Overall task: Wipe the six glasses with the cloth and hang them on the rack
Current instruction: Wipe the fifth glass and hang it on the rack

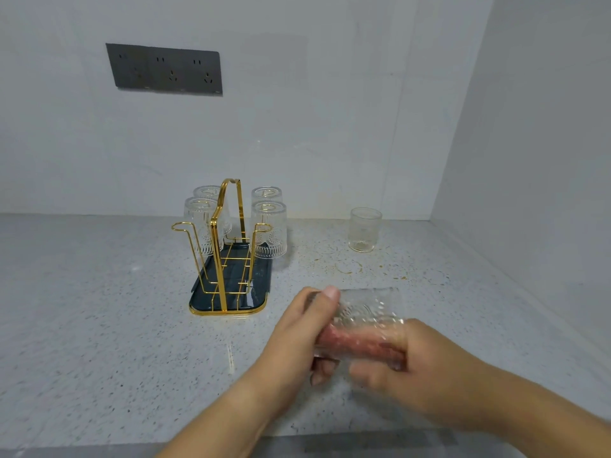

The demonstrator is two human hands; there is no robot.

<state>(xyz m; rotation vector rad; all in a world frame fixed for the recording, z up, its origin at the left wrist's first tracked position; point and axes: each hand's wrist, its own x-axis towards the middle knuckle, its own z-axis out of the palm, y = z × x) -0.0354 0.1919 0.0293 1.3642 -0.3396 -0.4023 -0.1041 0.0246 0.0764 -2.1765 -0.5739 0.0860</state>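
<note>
while the left hand grips one end of a patterned glass held sideways above the speckled counter, thumb on top, the head view shows the right hand curled round the other end, its fingers smeared by motion blur. a pinkish band inside the glass cannot be told as cloth or fingers. both forearms are cut off by the lower edge. left of the hands stands the gold wire rack on its dark tray, bearing four inverted glasses, the far pair half hidden behind the near pair. an upright glass stands well apart on the right, near the wall, with brown specks before it.
</note>
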